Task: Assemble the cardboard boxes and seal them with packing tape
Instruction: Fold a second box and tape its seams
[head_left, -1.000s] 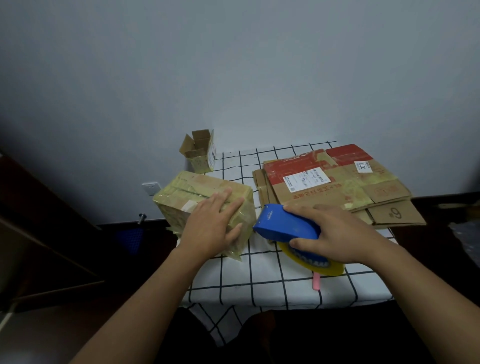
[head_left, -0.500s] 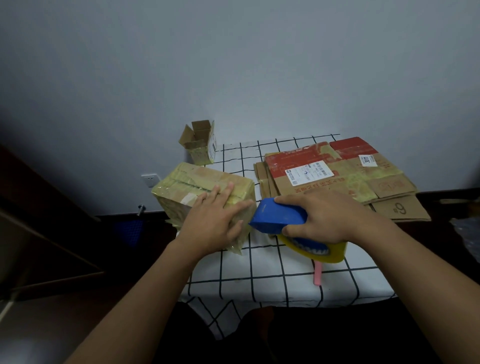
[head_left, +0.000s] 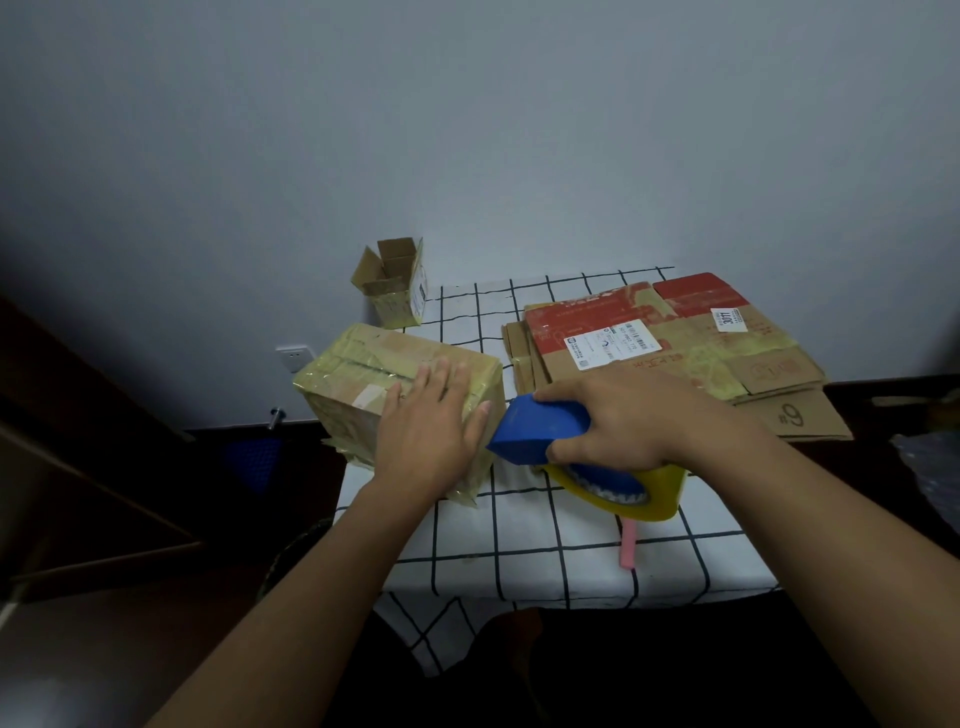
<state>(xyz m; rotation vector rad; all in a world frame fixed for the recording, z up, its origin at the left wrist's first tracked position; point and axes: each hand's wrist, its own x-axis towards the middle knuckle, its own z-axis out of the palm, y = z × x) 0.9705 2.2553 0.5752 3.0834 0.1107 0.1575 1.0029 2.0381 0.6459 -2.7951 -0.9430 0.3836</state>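
my left hand (head_left: 423, 447) flat on the taped box (head_left: 384, 387) at the table's left edge, my right hand (head_left: 631, 423) gripping the tape dispenser (head_left: 540, 434) just beside it; bare cloth (head_left: 545, 551) nearer me

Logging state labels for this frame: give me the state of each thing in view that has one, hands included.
taped box: closed, taped over, on the table edge
left hand: flat on the taped box, fingers straight
right hand: grips the tape dispenser
tape dispenser: held, nose at the box's right side
small box: upright, flaps open
flattened boxes: folded flat, stacked
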